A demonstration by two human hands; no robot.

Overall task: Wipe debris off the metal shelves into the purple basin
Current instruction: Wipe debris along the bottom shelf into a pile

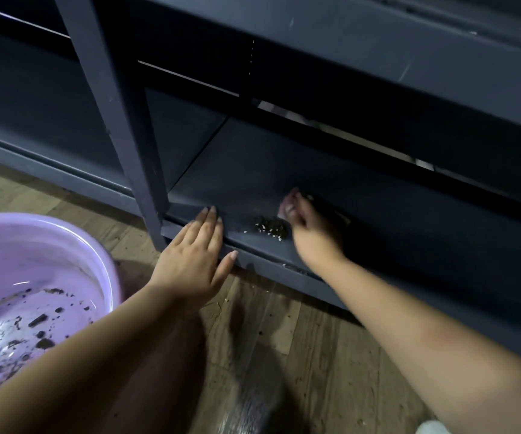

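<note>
The dark grey metal shelf (243, 170) has its lowest level just above the floor. A small pile of dark debris with pale specks (270, 229) lies near that level's front edge. My right hand (311, 233) is on the shelf just right of the pile, blurred, its fingers closed around a pinkish cloth (288, 204). My left hand (198, 256) lies flat with fingers apart, the fingertips against the shelf's front lip left of the pile. The purple basin (74, 245) sits on the floor at lower left, with dark crumbs and bits in its bottom.
A grey upright post (121, 120) stands between the two shelf bays, right by my left hand. The upper shelf (378, 51) overhangs the lowest level. The wooden floor (315, 339) carries scattered crumbs below the shelf lip.
</note>
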